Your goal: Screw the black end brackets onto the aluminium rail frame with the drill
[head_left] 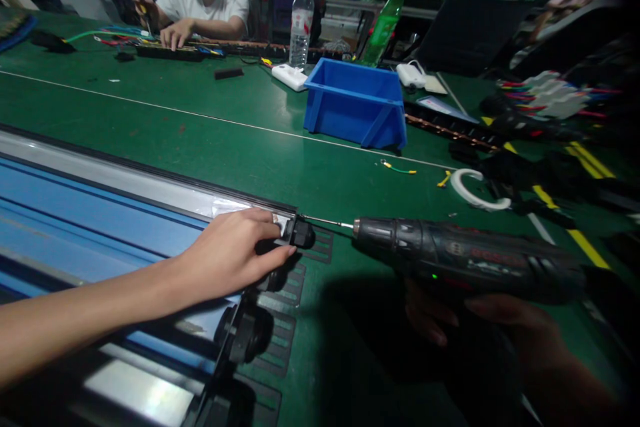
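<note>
A black power drill [465,253] lies level in my right hand [515,327], whose fingers wrap round its grip. Its long thin bit points left and meets the end corner of a blue and silver metal housing [115,213]. My left hand [245,243] rests on that corner, fingers bent round a black fitting [301,233] near the bit's tip. More black round fittings [247,333] line the housing's end, beside flat slotted black pieces [287,347]. A screw at the bit's tip is too small to make out.
On the green table [225,153] stand a blue bin [355,103], a clear bottle [301,27] and a green bottle [385,23]. A white ring [477,190] and short wires [400,169] lie right of centre. Across the table a person [200,13] handles wires.
</note>
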Tool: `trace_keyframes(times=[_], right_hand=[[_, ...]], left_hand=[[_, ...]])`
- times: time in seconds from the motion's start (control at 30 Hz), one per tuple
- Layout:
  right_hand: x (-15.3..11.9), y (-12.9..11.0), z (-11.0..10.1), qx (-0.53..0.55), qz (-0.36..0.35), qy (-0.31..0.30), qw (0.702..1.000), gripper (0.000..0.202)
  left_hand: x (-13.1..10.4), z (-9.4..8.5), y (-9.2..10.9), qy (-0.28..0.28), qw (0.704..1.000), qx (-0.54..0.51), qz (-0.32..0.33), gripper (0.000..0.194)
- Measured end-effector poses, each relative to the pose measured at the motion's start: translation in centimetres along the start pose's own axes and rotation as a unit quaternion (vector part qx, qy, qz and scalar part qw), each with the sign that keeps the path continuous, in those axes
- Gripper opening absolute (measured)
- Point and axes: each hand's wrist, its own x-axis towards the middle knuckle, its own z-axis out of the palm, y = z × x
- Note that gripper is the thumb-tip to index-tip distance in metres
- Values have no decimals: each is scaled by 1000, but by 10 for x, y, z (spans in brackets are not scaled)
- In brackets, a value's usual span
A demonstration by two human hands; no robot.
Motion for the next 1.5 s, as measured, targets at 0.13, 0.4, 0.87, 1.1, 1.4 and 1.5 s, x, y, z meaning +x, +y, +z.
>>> trace_keyframes(times=[0.13, 0.4, 0.87, 1.1, 1.4, 1.5], right_hand=[[1, 3, -1, 19, 33, 4, 999, 28], [5, 5, 4, 53, 27, -6, 998, 18], [4, 6, 2, 29, 27, -9, 999, 18], [3, 7, 2, 30, 33, 8, 999, 19], [3, 8, 7, 43, 30, 16, 998, 19], [2, 9, 5, 50, 43, 0, 998, 21]], left_hand=[[0, -1, 0, 2, 1000, -7, 3, 37], [1, -1, 0, 1, 1000, -23, 4, 36], [2, 0, -1, 5, 1000, -31, 2, 36], [1, 0, -1, 5, 999, -31, -3, 36], [1, -1, 0, 8, 999, -39, 1, 35], [2, -1, 0, 9, 999, -43, -5, 35]])
